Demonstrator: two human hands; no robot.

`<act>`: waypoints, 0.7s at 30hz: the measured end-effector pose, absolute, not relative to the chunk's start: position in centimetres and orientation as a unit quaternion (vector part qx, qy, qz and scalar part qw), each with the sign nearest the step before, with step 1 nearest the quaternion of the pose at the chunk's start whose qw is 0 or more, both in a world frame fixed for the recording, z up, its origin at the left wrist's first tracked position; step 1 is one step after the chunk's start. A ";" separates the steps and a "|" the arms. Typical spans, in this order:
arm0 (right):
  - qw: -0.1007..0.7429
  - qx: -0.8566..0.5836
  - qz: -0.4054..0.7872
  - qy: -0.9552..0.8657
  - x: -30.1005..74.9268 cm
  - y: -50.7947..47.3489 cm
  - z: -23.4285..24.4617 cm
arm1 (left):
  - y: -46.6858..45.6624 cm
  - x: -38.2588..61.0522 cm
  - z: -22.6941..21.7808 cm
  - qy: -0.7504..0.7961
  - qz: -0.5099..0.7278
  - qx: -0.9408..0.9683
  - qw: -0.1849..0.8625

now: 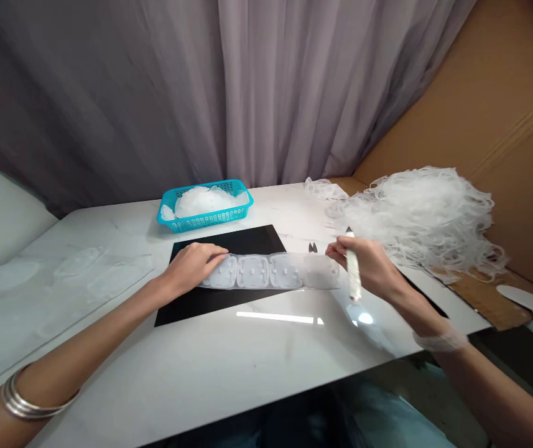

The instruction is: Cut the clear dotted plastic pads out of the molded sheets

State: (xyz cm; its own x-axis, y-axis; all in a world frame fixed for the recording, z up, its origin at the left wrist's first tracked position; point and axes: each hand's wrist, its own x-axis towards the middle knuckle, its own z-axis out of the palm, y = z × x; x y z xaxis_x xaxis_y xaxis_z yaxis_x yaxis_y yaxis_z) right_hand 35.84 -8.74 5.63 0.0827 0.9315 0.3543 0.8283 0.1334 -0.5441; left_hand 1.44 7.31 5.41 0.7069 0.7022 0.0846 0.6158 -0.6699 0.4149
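A clear plastic strip of several moulded square cells (pixel 270 272) lies across a black mat (pixel 229 249) on the white table. My left hand (pixel 191 264) rests on the strip's left end, fingers curled over it. My right hand (pixel 369 264) pinches the strip's right end and also holds a slim clear-handled tool (pixel 352 267) upright, its pointed tip up. A small pair of dark cutter tips (pixel 313 247) lies just behind the strip.
A turquoise basket (pixel 204 216) holding clear plastic pieces stands behind the mat. A big heap of thin white plastic trimmings (pixel 425 218) fills the right side beside a cardboard wall (pixel 504 124). Flat clear sheets (pixel 84 274) lie at the left. A grey curtain hangs behind.
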 end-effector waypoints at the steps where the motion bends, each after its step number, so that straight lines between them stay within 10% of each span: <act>1: 0.350 -0.644 0.071 -0.676 35.2 -9.8 6.5 | 6.9 1.5 5.4 0.355 0.115 0.909 0.186; 14: 0.490 -0.486 -0.350 -0.634 27.0 -11.7 14.6 | 2.1 -2.3 10.2 0.312 0.178 0.842 0.403; 21: 0.473 -0.570 -0.120 -0.661 28.1 -7.4 17.1 | -0.4 -6.6 15.6 0.379 0.278 0.768 0.434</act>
State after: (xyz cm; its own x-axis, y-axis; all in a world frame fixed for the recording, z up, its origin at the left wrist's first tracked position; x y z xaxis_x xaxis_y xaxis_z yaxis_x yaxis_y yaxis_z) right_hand 28.12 -7.36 17.12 0.0969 0.6399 0.7623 0.8675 0.3212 -0.3799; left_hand -6.65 -0.43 15.60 0.5576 0.8242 0.0987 0.3408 -0.3357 0.8781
